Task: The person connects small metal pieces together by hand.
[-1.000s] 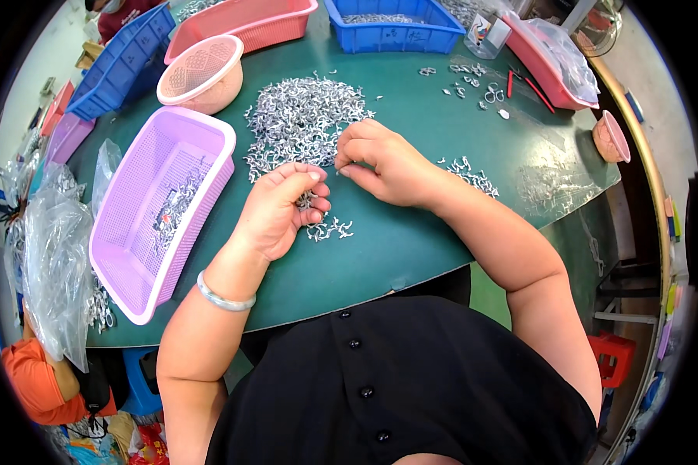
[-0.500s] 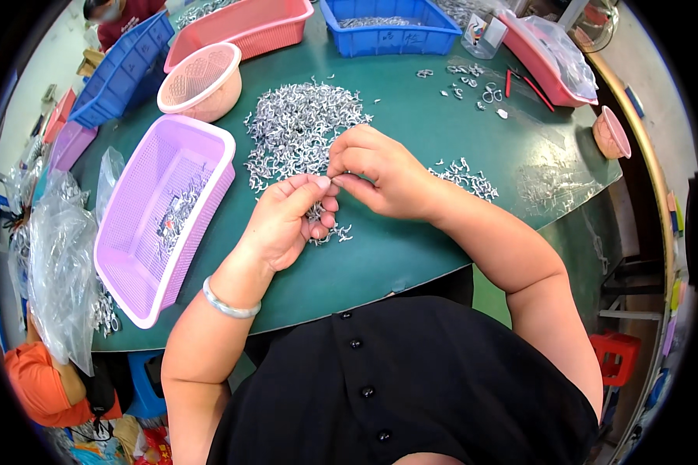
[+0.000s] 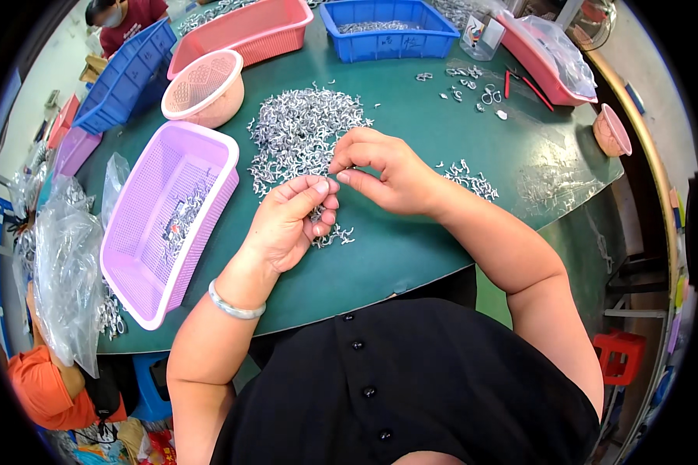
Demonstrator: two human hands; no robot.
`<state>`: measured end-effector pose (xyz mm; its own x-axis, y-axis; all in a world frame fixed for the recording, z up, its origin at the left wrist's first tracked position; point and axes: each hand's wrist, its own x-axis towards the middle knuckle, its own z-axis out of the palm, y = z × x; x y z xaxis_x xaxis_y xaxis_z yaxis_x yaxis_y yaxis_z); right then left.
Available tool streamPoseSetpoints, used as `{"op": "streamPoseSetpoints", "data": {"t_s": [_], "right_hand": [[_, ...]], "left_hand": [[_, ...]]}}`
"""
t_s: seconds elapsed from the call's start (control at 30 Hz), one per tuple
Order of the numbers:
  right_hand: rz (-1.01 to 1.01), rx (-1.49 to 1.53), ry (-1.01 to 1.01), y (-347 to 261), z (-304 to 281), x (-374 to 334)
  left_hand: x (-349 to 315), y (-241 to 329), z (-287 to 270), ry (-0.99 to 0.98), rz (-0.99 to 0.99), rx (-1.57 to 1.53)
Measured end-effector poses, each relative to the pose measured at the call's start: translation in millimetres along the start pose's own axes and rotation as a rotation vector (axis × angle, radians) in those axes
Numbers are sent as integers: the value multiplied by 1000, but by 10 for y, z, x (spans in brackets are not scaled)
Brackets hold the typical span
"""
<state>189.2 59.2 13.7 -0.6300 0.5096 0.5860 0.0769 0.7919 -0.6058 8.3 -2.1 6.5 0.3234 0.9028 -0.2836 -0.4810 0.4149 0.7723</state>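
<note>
I see the green bench [image 3: 419, 252] and, on it, a pile of silvery bits [image 3: 306, 132]. The left hand [image 3: 285, 218] curls around a few bits [image 3: 316, 213]; the right hand [image 3: 385, 168] nearly pinches, contents unclear. I judge each bit light, stiff, slippery: pinch mid-curve.

Pile [image 3: 298, 128] blocks just beyond my fingers [image 3: 364, 138]; purple basket [image 3: 139, 248] walls off L. Table [image 3: 395, 248] free nearside of 'em, bar bits [image 3: 340, 235] nr L fingertips [image 3: 323, 229]; also beyond R knuckles. Small heap [image 3: 469, 182] nr R wrist.
</note>
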Motion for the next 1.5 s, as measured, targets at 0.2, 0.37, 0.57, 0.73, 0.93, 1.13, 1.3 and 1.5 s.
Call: {"op": "streamPoseSetpoints", "data": {"t_s": [0.2,0.37,0.57,0.73,0.93,1.13,1.3,1.5], "right_hand": [[7,4,-8,-12,2,2],[8,3,-6,-23,-2,-9],[14,15,-10,-27,7,-5],[11,26,-5,-33,4,-13],[-16,94,9,-39,10,-7],[-28,104,2,-80,-1,3],[-33,111,-2,-83,-10,8],[-44,115,8,-100,-18,11]], "left_hand": [[9,-15,-13,-2,7,0],[7,-16,9,-4,1,11],[-2,-12,15,-3,-1,16],[-6,-24,25,-8,0,32],[3,-66,19,-12,86,116],[1,-94,43,17,217,210],[-20,-99,68,18,312,309],[-22,-138,81,58,406,389]]}}
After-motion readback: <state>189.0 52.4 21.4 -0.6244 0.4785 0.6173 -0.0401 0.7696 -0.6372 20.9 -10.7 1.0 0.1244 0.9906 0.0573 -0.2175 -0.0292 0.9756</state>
